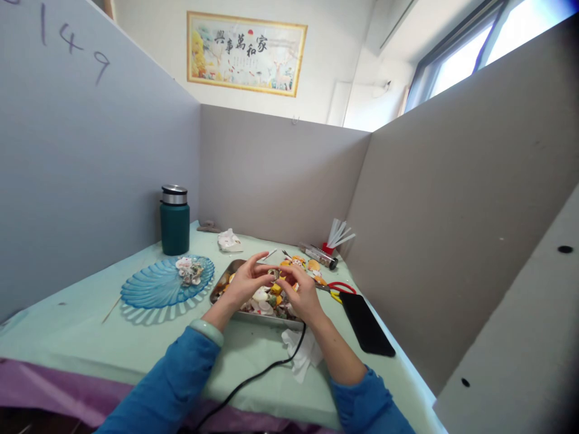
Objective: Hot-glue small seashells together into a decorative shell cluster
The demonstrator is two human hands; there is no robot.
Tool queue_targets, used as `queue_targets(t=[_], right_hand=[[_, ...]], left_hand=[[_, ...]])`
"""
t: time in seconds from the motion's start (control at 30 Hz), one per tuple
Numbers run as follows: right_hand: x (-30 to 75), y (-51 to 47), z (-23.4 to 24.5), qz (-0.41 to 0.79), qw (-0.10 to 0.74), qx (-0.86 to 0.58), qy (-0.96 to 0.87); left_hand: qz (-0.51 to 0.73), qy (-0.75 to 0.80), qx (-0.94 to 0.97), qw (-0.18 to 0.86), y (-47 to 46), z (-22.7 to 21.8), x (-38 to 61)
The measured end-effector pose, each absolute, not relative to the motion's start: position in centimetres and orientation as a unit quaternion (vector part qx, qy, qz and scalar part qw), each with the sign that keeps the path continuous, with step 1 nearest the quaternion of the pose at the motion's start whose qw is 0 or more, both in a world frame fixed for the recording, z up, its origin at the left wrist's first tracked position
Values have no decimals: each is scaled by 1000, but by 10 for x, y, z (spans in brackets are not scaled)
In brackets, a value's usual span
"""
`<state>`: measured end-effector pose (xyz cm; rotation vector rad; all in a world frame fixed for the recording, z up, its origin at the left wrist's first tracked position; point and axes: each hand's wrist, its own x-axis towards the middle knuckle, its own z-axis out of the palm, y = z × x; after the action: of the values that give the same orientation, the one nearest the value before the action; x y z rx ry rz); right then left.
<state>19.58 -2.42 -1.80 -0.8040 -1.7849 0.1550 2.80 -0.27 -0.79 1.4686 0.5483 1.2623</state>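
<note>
My left hand (248,280) and my right hand (301,289) meet above a metal tray (221,289). Between their fingertips is a small dark and pale shell (274,274), pinched from both sides; its far side is hidden by my fingers. Shells (262,304) in white, orange, yellow and grey-green fill the tray below. On the left, a blue scalloped plate (149,289) bears a clump of white and grey shells (189,271) near its right rim.
Behind the plate stands a green flask (175,223). Red-and-yellow-handled scissors (339,288) and a black phone (367,324) lie right of the tray. A black cord (253,378) crosses the front by crumpled tissue (301,355). White sticks (337,234) stand in a red holder. Grey partitions enclose the table.
</note>
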Motion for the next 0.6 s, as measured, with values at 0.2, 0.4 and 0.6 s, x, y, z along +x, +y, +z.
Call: queue_targets(t=[0.2, 0.4, 0.6], right_hand=[[197, -24, -18, 67, 547, -341, -762], [196, -23, -18, 73, 558, -343, -752], [194, -24, -19, 76, 565, -347, -745]], left_hand=[[529, 239, 615, 534, -2, -9, 28], [531, 238, 622, 524, -2, -9, 29], [525, 225, 619, 539, -5, -7, 28]])
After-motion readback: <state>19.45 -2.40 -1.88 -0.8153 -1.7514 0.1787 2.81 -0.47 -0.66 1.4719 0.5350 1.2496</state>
